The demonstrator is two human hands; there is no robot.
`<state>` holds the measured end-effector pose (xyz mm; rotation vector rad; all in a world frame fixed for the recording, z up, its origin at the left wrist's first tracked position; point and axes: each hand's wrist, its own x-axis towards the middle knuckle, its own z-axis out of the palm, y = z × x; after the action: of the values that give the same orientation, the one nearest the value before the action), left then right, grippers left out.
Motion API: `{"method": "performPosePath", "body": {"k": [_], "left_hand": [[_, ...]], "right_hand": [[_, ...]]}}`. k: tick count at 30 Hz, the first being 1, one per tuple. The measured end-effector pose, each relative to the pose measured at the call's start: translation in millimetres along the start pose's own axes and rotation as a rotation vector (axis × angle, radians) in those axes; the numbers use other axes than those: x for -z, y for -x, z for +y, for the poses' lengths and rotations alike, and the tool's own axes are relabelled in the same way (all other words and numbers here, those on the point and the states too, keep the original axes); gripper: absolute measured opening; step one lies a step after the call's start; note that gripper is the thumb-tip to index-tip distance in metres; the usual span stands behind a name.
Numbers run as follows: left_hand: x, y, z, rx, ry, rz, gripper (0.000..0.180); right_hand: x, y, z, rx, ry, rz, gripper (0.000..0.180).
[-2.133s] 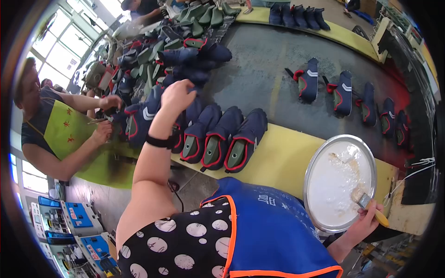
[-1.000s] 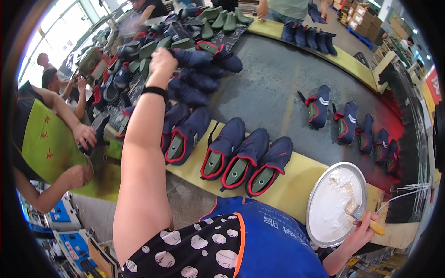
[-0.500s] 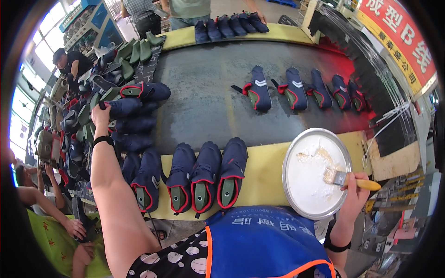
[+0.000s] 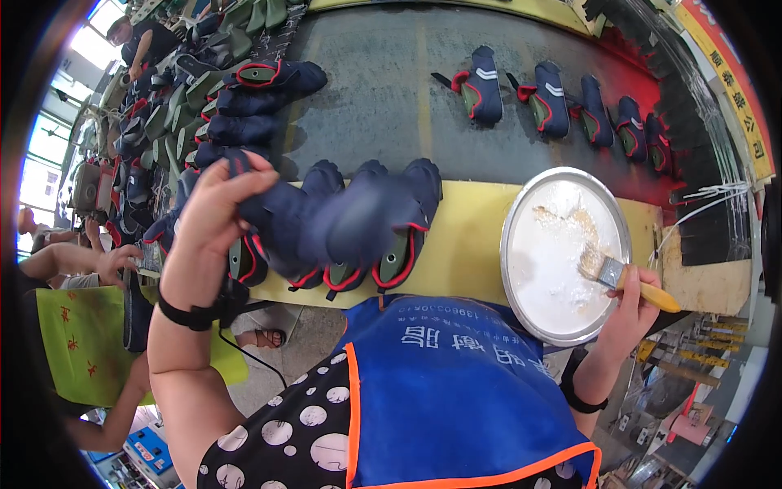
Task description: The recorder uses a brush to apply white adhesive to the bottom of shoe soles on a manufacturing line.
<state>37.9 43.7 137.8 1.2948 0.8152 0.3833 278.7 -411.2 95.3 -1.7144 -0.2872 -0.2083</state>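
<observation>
A navy shoe upper (image 4: 358, 220), smeared by motion, is gripped at one end by my left hand (image 4: 224, 200). It hangs over the row of navy shoes with red collars (image 4: 425, 183) on the near yellow ledge and hides part of them. In my right hand (image 4: 635, 306) is a flat brush (image 4: 658, 298) with a yellow handle. Its bristles touch the white paste (image 4: 542, 273) in a round metal pan (image 4: 506, 244), which sits at the right of that ledge.
Beyond the ledge runs a dark belt (image 4: 366, 90), with several strapped navy shoes (image 4: 487, 94) toward its right. More navy shoes (image 4: 244, 130) lie stacked at the left, beside green shoe lasts (image 4: 236, 20). Other people work at the left, one with a bright green apron (image 4: 73, 342).
My left hand has come from the stack at the left, nearer to me, bringing a shoe upper over the row. The brush stays in the pan. The whole view has shifted.
</observation>
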Motion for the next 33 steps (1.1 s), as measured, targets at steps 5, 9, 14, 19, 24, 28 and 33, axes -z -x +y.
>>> {"method": "performPosePath", "body": {"k": [5, 9, 14, 19, 24, 28, 33], "left_hand": [[-45.8, -29.4, -61.2, 0.229, -0.012, 0.033, 0.026], [-50.7, -28.3, -75.4, 0.166, -0.106, -0.034, 0.065], [-82.4, 51.7, -101.5, -0.686, -1.336, -0.141, 0.118], [-77.0, 47.3, -88.5, -0.478, -1.303, -0.279, 0.097], [-88.1, 37.0, -76.1, -0.266, -0.905, -0.361, 0.093], [-121.7, 62.5, -56.2, 0.196, -0.078, -0.457, 0.090], [-164.7, 78.0, -52.6, 0.248, 0.261, -0.571, 0.090]], "right_hand": [[4.5, 3.6, 0.3, -0.013, -0.093, 0.025, 0.008], [11.2, 13.8, 2.8, -0.044, -0.142, 0.068, 0.008], [11.9, 19.1, 27.2, -0.165, 0.006, 0.031, 0.008], [0.4, 14.1, 58.1, -0.140, 0.075, -0.137, 0.012], [-14.6, 18.0, 66.0, -0.028, 0.522, -0.228, 0.018], [-25.9, 20.3, 61.1, -0.040, 0.691, -0.366, 0.021], [-2.5, 21.1, 40.0, 0.042, 0.333, -0.144, 0.016]]}}
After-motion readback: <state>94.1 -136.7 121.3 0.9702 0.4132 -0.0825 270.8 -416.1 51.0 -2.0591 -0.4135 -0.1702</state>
